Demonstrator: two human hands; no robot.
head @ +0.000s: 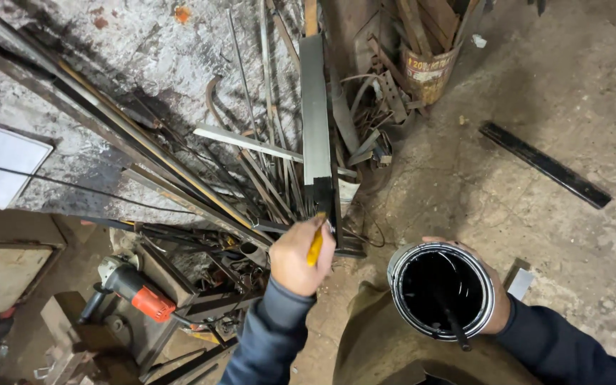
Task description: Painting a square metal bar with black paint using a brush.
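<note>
Angle grinder left of the left hand — paint can at right.

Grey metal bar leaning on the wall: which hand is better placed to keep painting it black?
Left. The left hand grips the yellow-handled brush right at the bar, where its lower end is already black. The right hand is occupied cradling the open can of black paint, apart from the bar.

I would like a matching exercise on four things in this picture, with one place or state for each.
1. paint can
2. yellow-handled brush
3. angle grinder
4. black flat bar

a. lying alone on the concrete floor
b. gripped in the left hand
c. on the cluttered stand at the left
d. held by the right hand, full of black paint

Pairs: 1-d, 2-b, 3-c, 4-a
</note>
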